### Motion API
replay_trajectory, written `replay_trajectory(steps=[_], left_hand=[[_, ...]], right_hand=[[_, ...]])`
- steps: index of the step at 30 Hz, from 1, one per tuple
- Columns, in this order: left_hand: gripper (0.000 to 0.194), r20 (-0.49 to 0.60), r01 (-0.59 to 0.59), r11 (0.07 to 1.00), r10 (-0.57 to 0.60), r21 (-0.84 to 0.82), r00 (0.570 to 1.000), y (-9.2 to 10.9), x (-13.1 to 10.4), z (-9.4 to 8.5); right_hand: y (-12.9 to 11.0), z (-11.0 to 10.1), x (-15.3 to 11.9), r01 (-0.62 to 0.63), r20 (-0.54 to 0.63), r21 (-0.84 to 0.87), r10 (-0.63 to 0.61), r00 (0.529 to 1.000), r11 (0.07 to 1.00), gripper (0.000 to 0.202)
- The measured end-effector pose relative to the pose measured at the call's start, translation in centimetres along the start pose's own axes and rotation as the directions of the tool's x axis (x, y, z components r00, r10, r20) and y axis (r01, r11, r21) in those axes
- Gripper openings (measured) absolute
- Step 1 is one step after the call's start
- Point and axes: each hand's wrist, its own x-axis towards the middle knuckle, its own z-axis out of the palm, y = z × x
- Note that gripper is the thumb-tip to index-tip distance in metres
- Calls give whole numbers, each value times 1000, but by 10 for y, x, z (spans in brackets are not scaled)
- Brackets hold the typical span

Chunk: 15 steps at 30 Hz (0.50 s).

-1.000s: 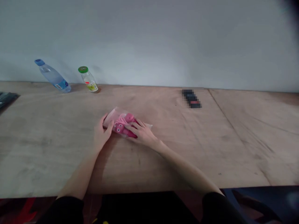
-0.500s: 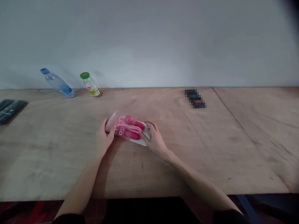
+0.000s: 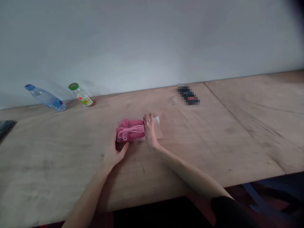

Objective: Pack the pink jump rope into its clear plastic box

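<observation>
A pink skipping rope (image 3: 133,129) lies on the wooden table in a clear pack. Its cord is bundled between two pink handles, and one end shows round cartoon eyes. The left end of the pack is gripped by my left hand (image 3: 116,152), fingers along its side and thumb at the near edge. Across the right end rests my right hand (image 3: 149,130), fingers stretched out toward the wall and covering the handle tips. A whitish flap of the packaging (image 3: 157,128) sticks out to the right of that hand.
Near the wall on the left are a clear plastic bottle (image 3: 46,97) with a blue cap and a glass bottle (image 3: 81,95) with a green lid. A blurred dark object (image 3: 188,95) lies back right. A dark packet (image 3: 6,128) sits at the left edge.
The pack has turned so that its handles lie nearly level. My right hand has gone from holding its right end to lying flat over it. The view has tilted and shifted.
</observation>
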Motion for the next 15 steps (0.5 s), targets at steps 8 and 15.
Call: replay_trajectory(steps=[8, 15], left_hand=[[76, -23, 69, 996, -70, -61, 997, -1, 9, 3], [79, -304, 211, 976, -187, 49, 934, -1, 16, -1]], right_hand=[[-7, -20, 2, -146, 71, -91, 153, 986, 985, 98], [-36, -62, -47, -225, 171, -210, 262, 950, 952, 93]])
